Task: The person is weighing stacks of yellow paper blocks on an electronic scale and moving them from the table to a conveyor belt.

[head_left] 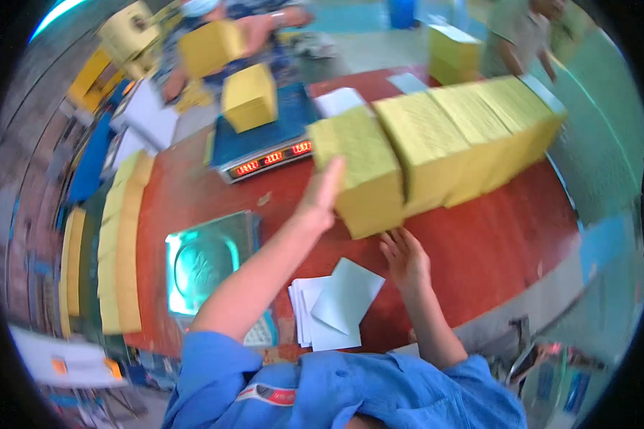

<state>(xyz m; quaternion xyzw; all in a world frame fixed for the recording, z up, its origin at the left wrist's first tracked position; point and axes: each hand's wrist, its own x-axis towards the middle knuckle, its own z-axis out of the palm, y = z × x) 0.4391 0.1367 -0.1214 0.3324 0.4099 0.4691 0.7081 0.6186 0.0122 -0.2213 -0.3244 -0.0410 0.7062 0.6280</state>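
Note:
A tall block of stacked yellow paper (371,204) stands on the red table (279,247), at the left end of a row of similar stacks. My left hand (324,191) lies flat along the block's left side, its fingers stretched out. Near the block's lower front corner is my right hand (408,261), fingers loosely stretched and their tips at the bottom edge. Whether those tips touch the paper, I cannot tell. In front of me lie loose white sheets (347,300), the top ones turned askew.
Behind the block runs a row of yellow paper stacks (465,143). A scale (265,157) with red digits carries another yellow stack (249,98). A shiny metal-topped scale (206,261) sits at left. Across the table, a person handles a yellow block (211,48); another person stands far right.

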